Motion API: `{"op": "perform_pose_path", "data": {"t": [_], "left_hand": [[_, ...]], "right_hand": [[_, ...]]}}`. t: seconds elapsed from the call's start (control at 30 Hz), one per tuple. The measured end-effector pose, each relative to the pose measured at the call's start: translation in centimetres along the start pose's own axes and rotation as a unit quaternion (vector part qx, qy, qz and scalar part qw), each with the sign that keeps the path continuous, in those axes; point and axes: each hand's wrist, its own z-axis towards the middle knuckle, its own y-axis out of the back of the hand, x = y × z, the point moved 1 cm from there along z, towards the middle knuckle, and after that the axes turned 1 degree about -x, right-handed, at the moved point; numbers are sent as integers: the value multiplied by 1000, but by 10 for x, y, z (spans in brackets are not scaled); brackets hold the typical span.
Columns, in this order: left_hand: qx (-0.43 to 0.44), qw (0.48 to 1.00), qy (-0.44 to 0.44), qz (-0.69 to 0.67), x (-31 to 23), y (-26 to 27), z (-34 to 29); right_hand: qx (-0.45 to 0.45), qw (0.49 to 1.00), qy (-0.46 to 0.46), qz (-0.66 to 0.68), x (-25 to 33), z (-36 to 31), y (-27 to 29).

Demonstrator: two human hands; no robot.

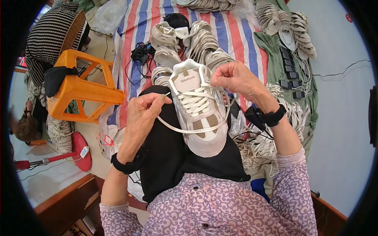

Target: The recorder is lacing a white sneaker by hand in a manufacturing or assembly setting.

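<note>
A white and beige sneaker [204, 143] rests on the black cloth [165, 145] over my lap, its toe toward me. White laces [195, 103] cross its tongue through the lower eyelets. One long lace end [177, 129] loops across the toe. To the shoe's left, my left hand [143, 112] pinches a lace tip between thumb and finger. At the upper right eyelets, my right hand [238, 80] is closed in a pinch beside the shoe's collar; the lace there is partly hidden by its fingers. Both wrists wear black straps.
Stacked shoe uppers [201, 43] lie ahead on a striped sheet [134, 27], beside tangled black cables [142, 55]. An orange stool [84, 88] stands at left, near a person in striped clothing [49, 35]. Bundled laces [258, 151] and black devices [289, 65] lie at right.
</note>
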Motion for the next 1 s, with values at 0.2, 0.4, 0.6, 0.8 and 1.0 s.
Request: {"op": "perform_pose_path", "data": {"t": [0.2,0.4,0.6,0.8,1.0], "left_hand": [[42,999,13,13,-10,-1,5],[54,998,11,35,-6,3,6],[69,996,-4,51,-6,-3,15],[49,991,-33,117,-4,-7,20],[49,980,-117,155,-13,-9,25]], "right_hand": [[-98,898,249,-349,14,9,-23],[-187,729,416,-511,57,-5,-46],[-27,910,296,-290,36,20,-60],[-6,909,318,-269,36,29,-63],[-4,900,311,-307,40,31,-65]]}}
